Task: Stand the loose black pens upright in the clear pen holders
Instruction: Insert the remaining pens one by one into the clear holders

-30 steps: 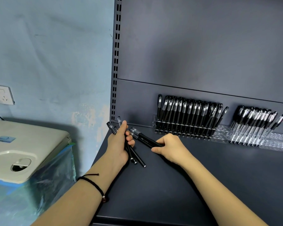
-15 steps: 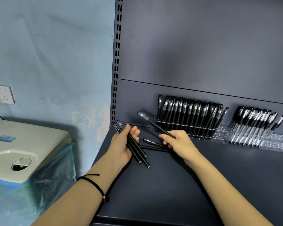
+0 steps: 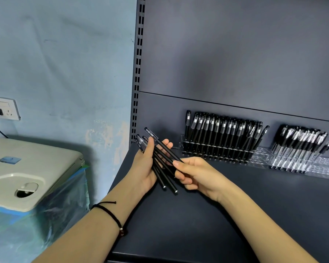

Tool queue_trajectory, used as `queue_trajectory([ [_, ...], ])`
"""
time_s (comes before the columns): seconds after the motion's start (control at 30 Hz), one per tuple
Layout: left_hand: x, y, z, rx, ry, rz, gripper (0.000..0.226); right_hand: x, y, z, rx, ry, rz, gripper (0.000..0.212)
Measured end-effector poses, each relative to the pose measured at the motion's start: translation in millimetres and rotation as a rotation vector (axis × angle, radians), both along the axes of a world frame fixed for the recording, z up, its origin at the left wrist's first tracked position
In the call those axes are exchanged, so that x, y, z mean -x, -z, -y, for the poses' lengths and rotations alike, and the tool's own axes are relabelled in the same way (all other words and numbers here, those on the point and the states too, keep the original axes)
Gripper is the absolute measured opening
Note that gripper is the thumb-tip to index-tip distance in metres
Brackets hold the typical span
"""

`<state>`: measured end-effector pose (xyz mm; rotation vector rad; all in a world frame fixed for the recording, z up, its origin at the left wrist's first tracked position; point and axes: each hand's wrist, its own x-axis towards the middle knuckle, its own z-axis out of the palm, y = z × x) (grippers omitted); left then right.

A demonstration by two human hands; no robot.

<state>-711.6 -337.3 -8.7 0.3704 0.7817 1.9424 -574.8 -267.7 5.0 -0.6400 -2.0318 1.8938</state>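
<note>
The left grip (image 3: 143, 168) is covering parts of the pens (image 3: 171, 184), so their number is escaping a count. The right grip (image 3: 196, 175) is hiding the lower end of the top pen (image 3: 165, 147). The right holder (image 3: 327, 168) is running off the edge; cap print is showing too small to read.

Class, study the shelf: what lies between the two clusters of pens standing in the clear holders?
In the head view, only empty slots of a clear holder lie between the left cluster and the right cluster; no pen stands there.

No readable text.
White lettering on the held black pens (image 3: 165, 147) and one racked pen (image 3: 251, 132) is too small to read.
</note>
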Motion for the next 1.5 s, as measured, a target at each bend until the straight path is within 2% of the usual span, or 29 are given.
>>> queue_trajectory([
  [0.1,1,0,-1,-0.001,-0.021,-0.018,0.042,0,2,1,-0.045,-0.03,0.029,0.026],
  [0.2,2,-2,-1,-0.003,-0.044,0.001,0.03,-2,-3,5,-0.194,-0.058,0.141,0.034],
  [0.27,4,-4,0,-0.029,-0.056,0.046,0.03,-5,-5,3,-0.366,0.022,0.221,0.043],
  [0.4,16,-2,3,-0.017,-0.139,0.076,0.026,-11,5,-19,-0.906,0.339,0.406,0.038],
  [0.5,22,1,5,0.018,-0.161,0.04,0.028,-11,12,-25,-0.932,0.357,0.507,0.05],
  [0.63,22,2,5,0.047,-0.159,0.02,0.028,-6,15,-25,-0.966,0.355,0.514,0.039],
  [0.7,20,2,5,0.047,-0.15,0.018,0.028,-1,16,-24,-0.898,0.337,0.434,0.035],
  [0.8,20,2,4,0.046,-0.146,0.02,0.028,4,17,-19,-0.81,0.269,0.333,0.048],
  [1.0,17,2,5,0.05,-0.118,-0.036,0.019,6,17,-22,-0.831,0.27,0.354,0.049],
  [1.07,15,2,5,0.034,-0.072,-0.031,0.015,4,15,-24,-0.82,0.249,0.391,0.044],
  [1.2,13,1,2,0.016,-0.053,-0.007,0.011,1,11,-26,-0.77,0.219,0.437,0.019],
  [1.27,13,2,1,0.02,-0.059,-0.003,0.011,-2,9,-25,-0.717,0.274,0.418,0.017],
  [1.33,13,3,1,0.044,-0.065,-0.02,0.011,-5,7,-26,-0.576,0.371,0.308,0.017],
  [1.43,14,7,-2,0.088,-0.094,-0.068,0.02,-3,4,-22,-0.084,0.415,-0.029,0.02],
  [1.5,13,8,-4,0.107,-0.102,-0.135,0.022,4,5,-17,0.149,0.36,-0.152,0.022],
])
